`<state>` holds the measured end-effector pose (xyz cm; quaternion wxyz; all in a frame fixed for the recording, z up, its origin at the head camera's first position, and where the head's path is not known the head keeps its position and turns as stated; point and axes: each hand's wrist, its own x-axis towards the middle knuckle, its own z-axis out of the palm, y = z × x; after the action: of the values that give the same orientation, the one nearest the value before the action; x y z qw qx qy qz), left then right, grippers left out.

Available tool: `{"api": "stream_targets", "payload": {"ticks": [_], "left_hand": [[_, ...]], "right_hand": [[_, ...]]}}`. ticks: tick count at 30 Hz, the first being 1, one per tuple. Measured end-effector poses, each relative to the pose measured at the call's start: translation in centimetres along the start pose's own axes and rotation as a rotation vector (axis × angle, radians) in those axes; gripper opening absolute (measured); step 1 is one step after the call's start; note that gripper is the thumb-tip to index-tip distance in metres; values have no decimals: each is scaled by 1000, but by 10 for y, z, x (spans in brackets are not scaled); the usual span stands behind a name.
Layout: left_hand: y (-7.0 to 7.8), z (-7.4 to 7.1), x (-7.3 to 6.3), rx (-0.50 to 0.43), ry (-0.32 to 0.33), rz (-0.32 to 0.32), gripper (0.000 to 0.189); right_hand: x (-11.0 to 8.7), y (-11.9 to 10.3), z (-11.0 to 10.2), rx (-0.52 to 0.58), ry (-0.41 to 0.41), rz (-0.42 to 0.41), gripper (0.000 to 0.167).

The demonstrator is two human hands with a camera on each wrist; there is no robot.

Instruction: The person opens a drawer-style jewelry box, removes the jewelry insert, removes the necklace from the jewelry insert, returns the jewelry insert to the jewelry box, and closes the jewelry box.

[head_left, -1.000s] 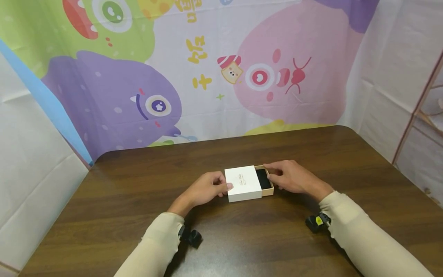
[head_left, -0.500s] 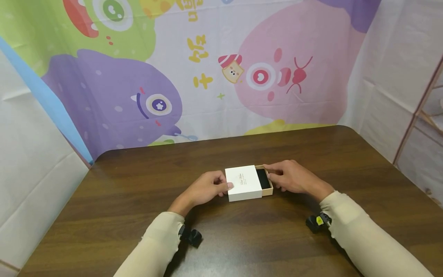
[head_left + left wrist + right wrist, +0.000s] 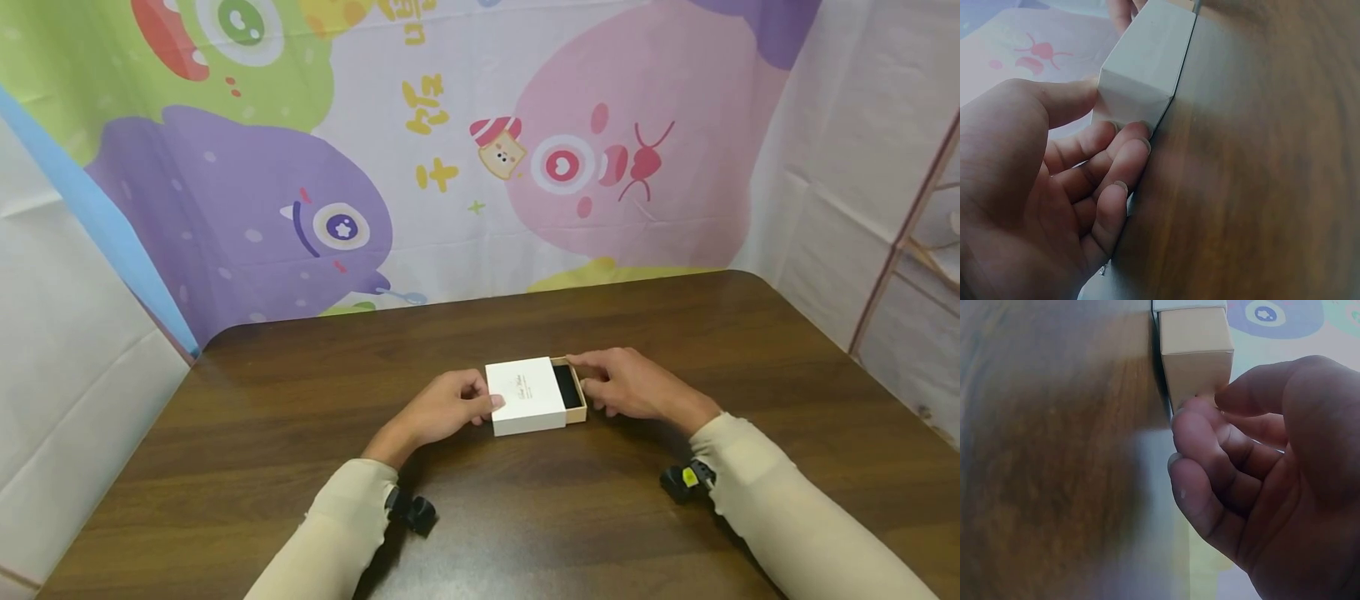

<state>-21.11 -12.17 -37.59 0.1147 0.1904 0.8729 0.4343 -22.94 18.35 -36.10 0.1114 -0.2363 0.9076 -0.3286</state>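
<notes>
A flat white cardboard box sleeve [image 3: 525, 396] with small gold lettering lies on the brown table. From its right end projects a tan inner drawer [image 3: 577, 414], with a black lining [image 3: 567, 386] showing inside. My left hand [image 3: 446, 408] holds the sleeve's left end, thumb on the top edge and curled fingers [image 3: 1129, 156] against the end face. At the other end, my right hand [image 3: 633, 383] has its thumb and curled fingers [image 3: 1194, 431] on the drawer's end, the index finger reaching to the far corner. The rest of the drawer is hidden in the sleeve.
The wooden table [image 3: 300, 517] extends around the box on all sides. Behind it hangs a cloth backdrop [image 3: 465, 250] with cartoon figures, and pale cloth [image 3: 832, 183] hangs at the right. Each wrist carries a small black camera [image 3: 678, 483].
The drawer has slid a little left into the sleeve, so less of its black lining shows. My right hand has moved slightly left with it; my left hand stays at the sleeve.
</notes>
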Motion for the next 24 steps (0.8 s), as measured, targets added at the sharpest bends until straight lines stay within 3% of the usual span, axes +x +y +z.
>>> {"api": "stream_targets", "payload": {"ticks": [16,20,24], "left_hand": [[-1,0,0,2,5,3,29],[0,0,0,3,11,2,29],[-1,1,0,3,12,1,29]], "right_hand": [[1,1,0,-23,19,-17,48],[1,1,0,-12,32,-14,38],[2,0,2,5,-7,-30,19]]}}
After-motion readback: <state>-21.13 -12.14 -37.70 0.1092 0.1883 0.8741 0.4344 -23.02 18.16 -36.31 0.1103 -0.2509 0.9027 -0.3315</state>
